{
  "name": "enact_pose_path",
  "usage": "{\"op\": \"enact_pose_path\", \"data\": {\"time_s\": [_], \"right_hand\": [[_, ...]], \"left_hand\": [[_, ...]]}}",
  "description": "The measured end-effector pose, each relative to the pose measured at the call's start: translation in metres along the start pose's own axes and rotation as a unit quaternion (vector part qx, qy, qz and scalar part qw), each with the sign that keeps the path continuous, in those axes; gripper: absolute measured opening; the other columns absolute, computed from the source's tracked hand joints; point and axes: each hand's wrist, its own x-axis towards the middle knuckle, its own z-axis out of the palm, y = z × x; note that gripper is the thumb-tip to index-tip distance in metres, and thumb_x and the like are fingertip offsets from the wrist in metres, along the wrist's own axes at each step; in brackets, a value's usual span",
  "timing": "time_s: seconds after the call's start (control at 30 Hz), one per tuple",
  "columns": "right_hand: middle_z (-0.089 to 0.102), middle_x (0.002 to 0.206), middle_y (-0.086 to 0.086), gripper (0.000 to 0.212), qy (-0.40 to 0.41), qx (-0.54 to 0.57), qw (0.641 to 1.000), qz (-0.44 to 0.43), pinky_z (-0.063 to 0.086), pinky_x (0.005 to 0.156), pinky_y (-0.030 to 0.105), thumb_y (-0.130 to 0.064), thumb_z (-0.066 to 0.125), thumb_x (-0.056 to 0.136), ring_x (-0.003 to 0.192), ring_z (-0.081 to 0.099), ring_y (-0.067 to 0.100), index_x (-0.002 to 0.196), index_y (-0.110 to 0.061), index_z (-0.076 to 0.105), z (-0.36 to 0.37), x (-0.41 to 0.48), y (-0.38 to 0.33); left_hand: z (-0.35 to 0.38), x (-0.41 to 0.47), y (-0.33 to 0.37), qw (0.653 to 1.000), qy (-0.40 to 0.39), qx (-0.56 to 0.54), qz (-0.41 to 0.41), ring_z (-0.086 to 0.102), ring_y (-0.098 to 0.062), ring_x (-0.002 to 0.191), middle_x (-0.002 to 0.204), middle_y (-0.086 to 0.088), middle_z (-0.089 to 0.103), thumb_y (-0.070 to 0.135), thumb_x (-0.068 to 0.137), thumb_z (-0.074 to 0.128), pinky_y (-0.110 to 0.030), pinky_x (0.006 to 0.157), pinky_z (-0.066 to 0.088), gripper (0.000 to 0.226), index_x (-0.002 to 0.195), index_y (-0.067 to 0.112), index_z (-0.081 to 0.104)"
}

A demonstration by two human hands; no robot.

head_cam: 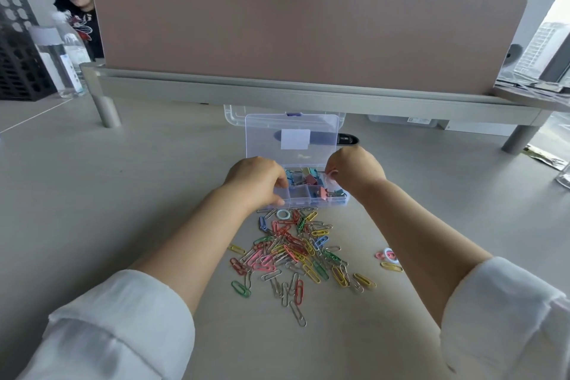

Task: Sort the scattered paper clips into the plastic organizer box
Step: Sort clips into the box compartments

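Left hand (256, 179) is gripping the left end of the organizer box (311, 199), whose lid is standing open. Right hand (354, 170) is pinching a pink round clip (331, 176) over the box's right compartments. Paper clips (293, 251) are lying heaped on the tabletop (123, 179) just in front of the box.

A pink divider panel (308, 31) faces you on a grey shelf (308, 97). At your far left a water bottle (66, 65) stands beside a black crate (18, 52); a person in a headset (77, 6) is behind.
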Motion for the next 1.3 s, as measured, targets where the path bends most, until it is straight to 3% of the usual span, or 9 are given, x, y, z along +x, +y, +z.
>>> {"op": "enact_pose_path", "data": {"time_s": [0.27,0.4,0.57,0.83,1.1,1.3], "right_hand": [[0.069,0.105,0.010,0.021,0.003,0.022,1.000,-0.014,0.055,0.077,0.036,-0.007,0.066,0.079,0.092,0.064,0.030,0.099,-0.015,0.068,0.000,-0.003,0.005],[0.070,0.101,0.010,0.024,0.003,0.011,1.000,-0.006,0.054,0.073,0.033,-0.001,0.060,0.081,0.087,0.066,0.030,0.096,-0.018,0.070,-0.001,-0.004,0.006],[0.069,0.110,0.006,0.034,0.000,-0.030,0.999,-0.017,0.055,0.075,0.034,-0.001,0.055,0.085,0.092,0.066,0.029,0.107,-0.024,0.068,-0.003,-0.008,0.007],[0.067,0.110,0.009,0.033,-0.004,-0.102,0.995,-0.021,0.055,0.078,0.035,0.000,0.057,0.083,0.097,0.063,0.027,0.113,-0.014,0.062,-0.003,-0.009,0.002],[0.067,0.101,0.012,0.023,0.010,-0.089,0.996,-0.021,0.052,0.070,0.033,0.001,0.055,0.083,0.089,0.064,0.032,0.102,-0.011,0.063,-0.001,-0.003,-0.001],[0.070,0.099,0.014,0.024,0.001,-0.040,0.999,-0.006,0.057,0.073,0.036,-0.001,0.053,0.083,0.086,0.066,0.034,0.098,-0.009,0.069,0.001,0.007,-0.001]], "left_hand": [[0.000,-0.003,0.001,1.000,0.004,-0.002,0.002,0.060,-0.018,0.110,0.121,0.002,0.066,0.028,0.076,0.073,-0.033,0.093,0.048,0.041,0.115,0.023,0.062],[0.000,-0.005,0.002,1.000,0.006,-0.001,0.001,0.060,-0.018,0.110,0.121,0.002,0.066,0.029,0.076,0.072,-0.033,0.092,0.047,0.040,0.115,0.023,0.062],[0.000,-0.005,0.003,1.000,0.006,0.006,-0.003,0.060,-0.019,0.110,0.122,0.003,0.065,0.029,0.077,0.071,-0.033,0.092,0.047,0.040,0.116,0.023,0.062],[0.001,-0.010,0.005,1.000,0.014,0.009,-0.006,0.059,-0.020,0.113,0.124,0.001,0.064,0.030,0.080,0.069,-0.034,0.092,0.047,0.039,0.118,0.023,0.060],[0.002,-0.011,0.005,1.000,0.017,0.004,-0.010,0.058,-0.022,0.113,0.124,0.000,0.064,0.030,0.080,0.068,-0.035,0.093,0.047,0.038,0.117,0.023,0.061],[0.002,-0.011,0.004,1.000,0.017,-0.001,-0.011,0.058,-0.021,0.113,0.123,0.000,0.064,0.030,0.080,0.069,-0.033,0.093,0.047,0.038,0.116,0.024,0.061]]}}
